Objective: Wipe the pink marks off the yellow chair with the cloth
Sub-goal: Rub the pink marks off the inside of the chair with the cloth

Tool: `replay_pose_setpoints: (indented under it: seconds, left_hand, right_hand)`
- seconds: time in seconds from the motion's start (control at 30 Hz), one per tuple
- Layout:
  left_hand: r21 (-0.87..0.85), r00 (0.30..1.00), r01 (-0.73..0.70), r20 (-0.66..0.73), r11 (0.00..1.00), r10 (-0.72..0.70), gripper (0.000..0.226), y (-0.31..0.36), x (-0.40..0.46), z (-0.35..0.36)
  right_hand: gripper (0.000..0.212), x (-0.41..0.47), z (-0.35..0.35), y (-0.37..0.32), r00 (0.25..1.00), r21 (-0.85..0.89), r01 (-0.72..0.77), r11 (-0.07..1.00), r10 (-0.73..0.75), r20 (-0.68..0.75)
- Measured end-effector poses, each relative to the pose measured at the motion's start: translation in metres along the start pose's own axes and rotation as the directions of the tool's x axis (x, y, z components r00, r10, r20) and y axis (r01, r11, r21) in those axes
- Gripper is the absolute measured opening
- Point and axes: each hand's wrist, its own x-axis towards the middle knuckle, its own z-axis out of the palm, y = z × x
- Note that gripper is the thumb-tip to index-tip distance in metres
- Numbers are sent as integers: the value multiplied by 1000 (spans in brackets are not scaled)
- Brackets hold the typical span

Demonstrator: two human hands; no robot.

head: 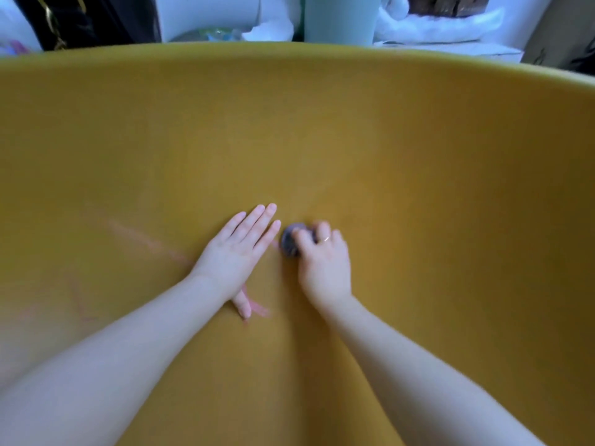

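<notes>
Faint pink marks [145, 241] streak the chair [322, 140] at left, running under my left hand [236, 255], which lies flat, fingers spread, and hides part of them. Just beside it my right hand [323, 262] is closed round a small bunched grey cloth [290, 241] pressed to the seat. Behind the yellow rim: dark fabric, a pale green cylinder [338, 17], white bedding [441, 24].

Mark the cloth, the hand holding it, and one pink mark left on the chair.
cloth [289, 241]: head view, on the grey wad showing left of the fingers.
right hand [325, 262]: head view, on the back of the hand.
pink mark [145, 241]: head view, midway along the long faint streak.
</notes>
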Motion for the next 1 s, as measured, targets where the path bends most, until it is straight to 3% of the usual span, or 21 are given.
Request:
replay_pose_setpoints:
  seconds: [0.1,0.17,0.3,0.4,0.47,0.53,0.6,0.7,0.8,0.83,0.9,0.93,1.0]
  left_hand:
    - [-4,1000,-2,-1,1000,2,153,0,-2,0]
    - [-18,1000,-20,10,1000,20,150,-2,-3,-5]
    - [-31,996,-73,-49,997,72,136,-23,-7,-30]
    - [98,938,98,-340,990,-59,136,-51,-1,-46]
    - [91,919,232,-348,969,-187,136,-66,5,-51]
    - [45,925,253,-305,966,-228,137,-72,14,-44]
    - [47,912,248,-349,968,-217,144,-78,20,-41]
    - [13,899,216,-393,976,-194,156,-85,20,-36]
    - [2,897,211,-398,977,-193,154,-87,20,-38]
    - [-5,909,205,-369,979,-192,155,-87,18,-40]
    - [-1,919,194,-351,981,-182,156,-88,17,-40]
    - [-4,916,198,-355,980,-187,156,-89,17,-38]
    - [-31,897,175,-406,984,-173,158,-92,21,-29]
  right_hand:
    - [33,-6,-4,-4,980,-1,134,991,-132,146]
    - [27,21,-24,15,976,-81,176,981,-164,140]
    - [38,91,-68,62,988,-145,-48,988,26,-153]
    - [41,124,-83,65,884,-22,-357,934,330,-332]
    - [37,135,-73,55,794,70,-451,890,436,-424]
    - [31,133,-52,38,796,100,-383,918,383,-469]
    - [31,129,-26,12,852,42,-216,976,209,-481]
    - [30,109,-1,-38,950,34,77,996,-63,-305]
    - [25,105,-7,-46,956,4,257,966,-253,-151]
    - [24,115,-17,-36,962,-5,224,975,-222,-162]
    - [27,140,-43,-5,952,7,-15,1000,17,-305]
    - [30,151,-54,13,909,34,-134,990,137,-393]
    - [35,162,-68,34,844,70,-214,974,221,-490]
